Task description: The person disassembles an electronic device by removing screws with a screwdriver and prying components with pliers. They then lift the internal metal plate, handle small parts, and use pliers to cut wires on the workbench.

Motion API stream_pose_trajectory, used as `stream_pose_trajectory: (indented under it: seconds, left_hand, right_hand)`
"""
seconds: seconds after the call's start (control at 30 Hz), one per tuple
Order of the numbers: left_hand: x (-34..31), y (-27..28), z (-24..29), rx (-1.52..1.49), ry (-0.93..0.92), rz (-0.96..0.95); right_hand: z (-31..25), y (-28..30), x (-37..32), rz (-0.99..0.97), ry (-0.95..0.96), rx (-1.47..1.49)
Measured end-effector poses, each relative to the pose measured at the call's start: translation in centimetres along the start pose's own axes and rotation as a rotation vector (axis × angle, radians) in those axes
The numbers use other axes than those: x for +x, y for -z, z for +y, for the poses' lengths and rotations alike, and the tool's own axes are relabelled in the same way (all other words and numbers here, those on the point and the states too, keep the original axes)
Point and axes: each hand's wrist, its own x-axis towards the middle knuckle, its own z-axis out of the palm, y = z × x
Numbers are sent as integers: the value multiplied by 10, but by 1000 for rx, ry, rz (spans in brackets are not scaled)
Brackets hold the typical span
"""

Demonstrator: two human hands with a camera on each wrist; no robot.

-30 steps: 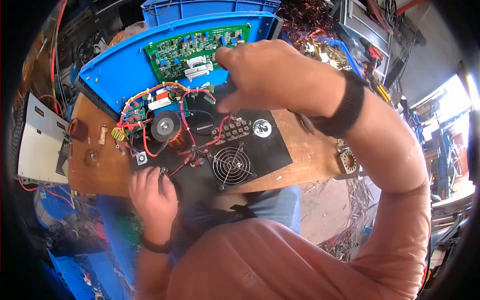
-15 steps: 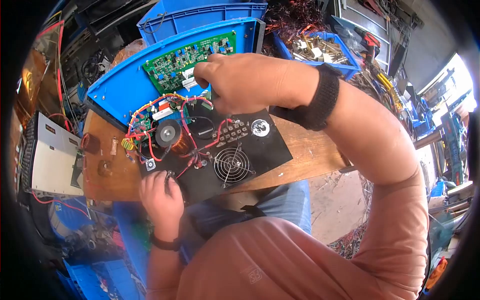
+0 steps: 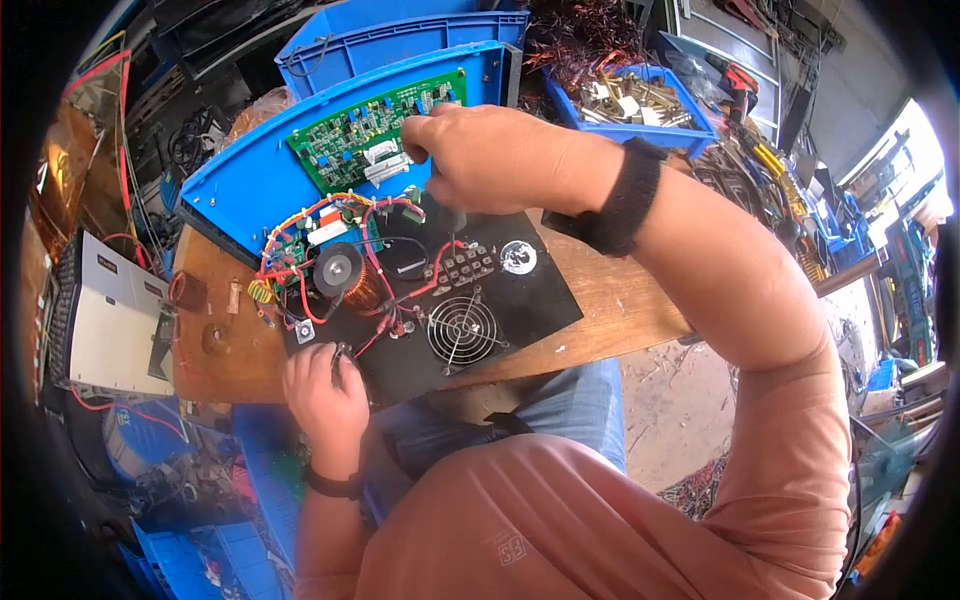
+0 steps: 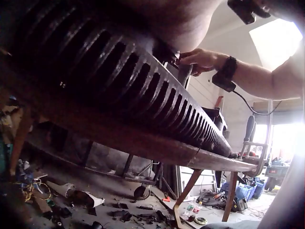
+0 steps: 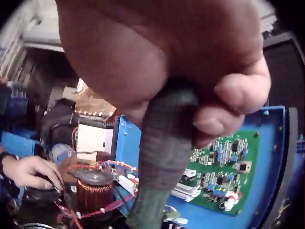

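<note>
My right hand (image 3: 480,160) grips the dark green handle of a screwdriver (image 5: 164,148), its fingers curled round the top. The tool points down toward the terminal block (image 3: 462,266) on a black metal chassis (image 3: 540,295); its tip is hard to see. My left hand (image 3: 327,398) rests on the front left corner of the chassis, thumb beside a small dark metal fitting (image 3: 344,352). A copper-wound coil (image 3: 365,285), red wires (image 3: 308,302) and a round fan guard (image 3: 463,330) sit on the chassis. Behind them leans a blue panel (image 3: 240,190) with a green circuit board (image 3: 345,135).
The chassis stands on a wooden table (image 3: 625,285). A white-fronted unit (image 3: 115,315) is at the left. At the back right, a blue bin (image 3: 640,133) holds metal parts, and another blue crate (image 3: 400,45) stands behind the panel. Slotted sides of the chassis show in the left wrist view.
The head view has shifted slightly. My right hand has moved a little to the left and lower over the chassis, still holding the screwdriver. My left hand keeps its place at the corner.
</note>
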Motion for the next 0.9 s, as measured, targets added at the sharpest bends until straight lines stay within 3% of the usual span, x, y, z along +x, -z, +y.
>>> stream_pose_trajectory:
  seconds: [0.07,0.17,0.27,0.37,0.47,0.67,0.77,0.9]
  left_hand:
    - [-1,1,1,0,-1,0]
    - [0,1,1,-1,-13,1]
    - [-1,1,0,2,-10,9]
    - [-1,0,0,-2,-3,7]
    - [-1,0,0,-2,-13,2]
    - [-1,0,1,5,-5,11]
    - [0,0,1,-1,-7,7]
    - [0,0,1,-2,-5,13]
  right_hand:
    - [-3,-1,-5,55,68,-11]
    - [-22,19,0,-153,-216,-74]
    - [-11,11,2,-137,-25,-59]
    - [-7,0,-7,56,82,-67]
    - [-20,17,-4,-97,-213,-89]
    - [0,3,-6,7,165,60]
    - [-22,23,-4,-177,-176,-20]
    - [-13,6,-3,-72,-17,0]
